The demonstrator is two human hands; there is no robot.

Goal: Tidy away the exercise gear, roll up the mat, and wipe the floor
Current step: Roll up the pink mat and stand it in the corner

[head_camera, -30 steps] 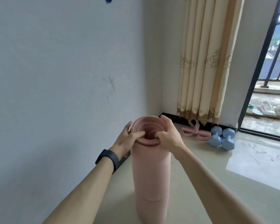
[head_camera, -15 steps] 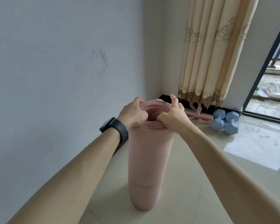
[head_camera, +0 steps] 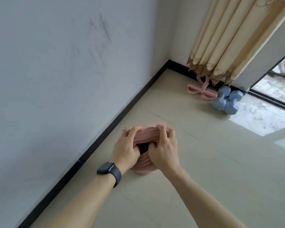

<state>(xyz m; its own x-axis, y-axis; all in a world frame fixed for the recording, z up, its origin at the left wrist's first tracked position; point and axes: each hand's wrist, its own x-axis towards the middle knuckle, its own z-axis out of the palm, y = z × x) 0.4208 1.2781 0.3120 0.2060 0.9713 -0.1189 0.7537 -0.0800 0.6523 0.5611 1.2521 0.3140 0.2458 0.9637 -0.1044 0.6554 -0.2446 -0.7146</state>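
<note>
The rolled pink mat [head_camera: 146,136] stands on end on the tiled floor, close to the left wall, and I see it from almost straight above. My left hand [head_camera: 127,149] grips the left side of its top rim, thumb inside the dark centre hole. My right hand [head_camera: 164,148] grips the right side of the rim the same way. Both hands hide much of the coil. A pink pull-band exerciser [head_camera: 200,92] and two blue dumbbells [head_camera: 226,102] lie on the floor by the curtain.
A white wall [head_camera: 56,79] with a black skirting board runs along the left. A cream curtain [head_camera: 229,38] hangs in the far corner. At the right, a sliding door track [head_camera: 273,99] leads out to a balcony. Beige floor tiles [head_camera: 204,170] spread to the right.
The view has tipped down, from a side view of the upright mat to one from above. Both hands keep their hold on the rim.
</note>
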